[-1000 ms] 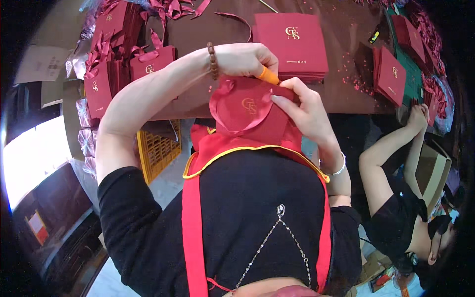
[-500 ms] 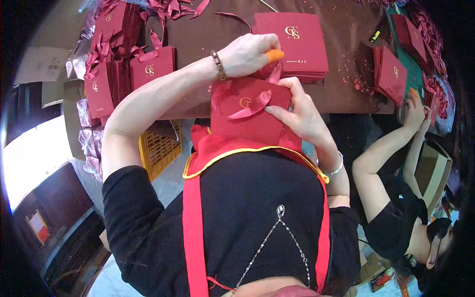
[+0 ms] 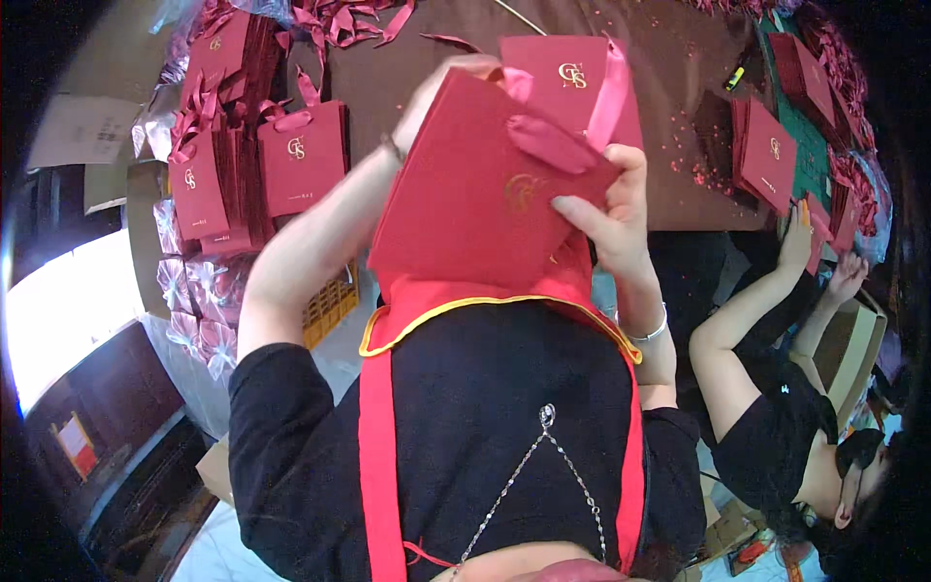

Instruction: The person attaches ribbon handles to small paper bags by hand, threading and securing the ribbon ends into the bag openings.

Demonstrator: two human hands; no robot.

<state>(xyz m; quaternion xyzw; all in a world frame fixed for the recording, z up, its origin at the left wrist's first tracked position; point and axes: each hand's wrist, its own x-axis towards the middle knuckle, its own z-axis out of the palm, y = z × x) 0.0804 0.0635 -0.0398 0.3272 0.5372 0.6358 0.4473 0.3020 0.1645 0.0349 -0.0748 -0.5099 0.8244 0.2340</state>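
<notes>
A dark red paper gift bag [image 3: 456, 194] with a gold emblem is held tilted in front of my apron. A pink-red ribbon [image 3: 558, 145] loops across its upper front, and one end stands up at the right. My right hand [image 3: 618, 218] is closed on the bag's right edge, thumb on the front and fingers behind. At the bag's upper left is my left hand [image 3: 441, 87], blurred, with its fingers mostly hidden behind the bag. Just beyond lies a stack of flat red bags [image 3: 572, 53], partly covered by the held bag.
Finished-looking red bags with ribbons [image 3: 303, 160] stand on the brown table [image 3: 669, 58] at left. Loose ribbons [image 3: 349, 21] lie at the far edge. At right, a co-worker's hand [image 3: 797, 238] is beside more red bags [image 3: 766, 155]. A yellow crate [image 3: 332, 308] sits below the table.
The bag has come up and tilted, showing more of its front. My left hand has moved left from the ribbon to behind the bag's upper left. My right hand keeps its grip.
</notes>
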